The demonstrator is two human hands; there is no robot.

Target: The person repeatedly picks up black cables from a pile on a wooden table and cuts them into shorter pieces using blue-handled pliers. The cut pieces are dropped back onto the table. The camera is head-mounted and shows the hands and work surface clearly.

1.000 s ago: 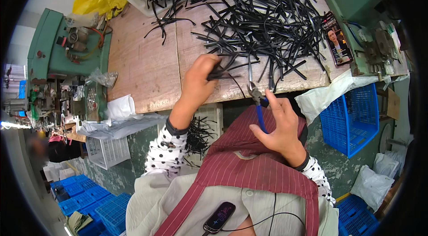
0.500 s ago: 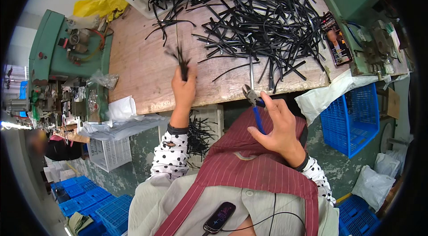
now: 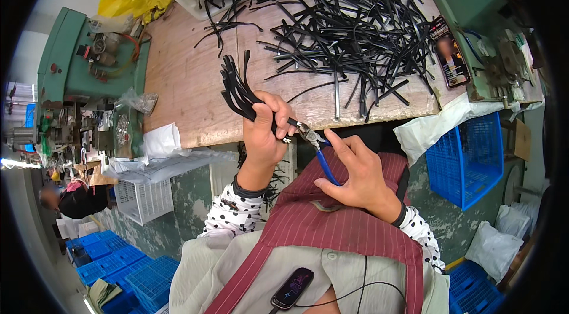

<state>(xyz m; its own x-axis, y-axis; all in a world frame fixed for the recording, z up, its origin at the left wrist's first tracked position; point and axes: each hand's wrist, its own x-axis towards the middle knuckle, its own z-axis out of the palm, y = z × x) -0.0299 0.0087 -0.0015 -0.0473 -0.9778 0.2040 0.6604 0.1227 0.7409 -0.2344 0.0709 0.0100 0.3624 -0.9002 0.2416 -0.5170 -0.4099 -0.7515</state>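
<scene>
My left hand (image 3: 267, 133) is closed round a bunch of black eyeglass temples (image 3: 236, 91), slim strips with curved tips fanning out to the upper left. Their metal-tipped ends stick out of the fist on the right. In my right hand (image 3: 361, 180) is a pair of cutting pliers (image 3: 323, 163) with blue handles. The plier jaws are at the end of one temple beside my left fingers; whether they have closed on it I cannot tell. Beyond both hands a large heap of black temples (image 3: 355, 47) covers the right and far part of the wooden table (image 3: 184, 88).
Green machines (image 3: 89, 65) stand at the left and right (image 3: 468, 11) of the table. A phone-like printed card (image 3: 449, 56) lies by the right one. Blue crate (image 3: 465, 160) and white crate (image 3: 145, 198) sit below. Yellow bag (image 3: 133, 5) lies far left.
My left hand has come nearer and to the right with its bunch, meeting the pliers. The pliers have moved slightly left and down, with their jaws now at a temple's end.
</scene>
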